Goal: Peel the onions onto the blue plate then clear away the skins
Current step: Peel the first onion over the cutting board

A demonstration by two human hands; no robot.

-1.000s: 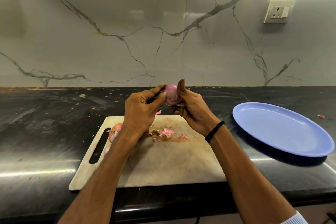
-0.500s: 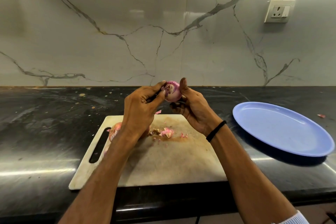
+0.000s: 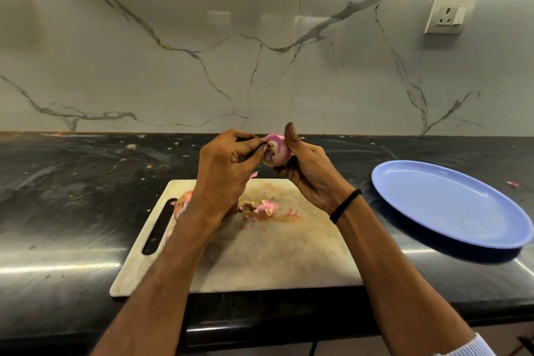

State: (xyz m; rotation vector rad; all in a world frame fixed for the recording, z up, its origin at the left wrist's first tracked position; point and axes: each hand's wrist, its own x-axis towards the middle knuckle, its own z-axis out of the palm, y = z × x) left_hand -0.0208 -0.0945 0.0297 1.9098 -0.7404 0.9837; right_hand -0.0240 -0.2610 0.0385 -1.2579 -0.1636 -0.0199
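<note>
Head: pink onion (image 3: 276,150), skin partly peeled.

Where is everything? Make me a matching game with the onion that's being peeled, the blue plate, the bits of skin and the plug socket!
Things
1. onion
2. blue plate
3. skin bits
4. plug socket

Places
A. on the wall
B. on the cutting board
C. held between the left hand and the right hand
D. on the counter, right of the board

Pairs: 1-C, 2-D, 3-B, 4-A
</note>
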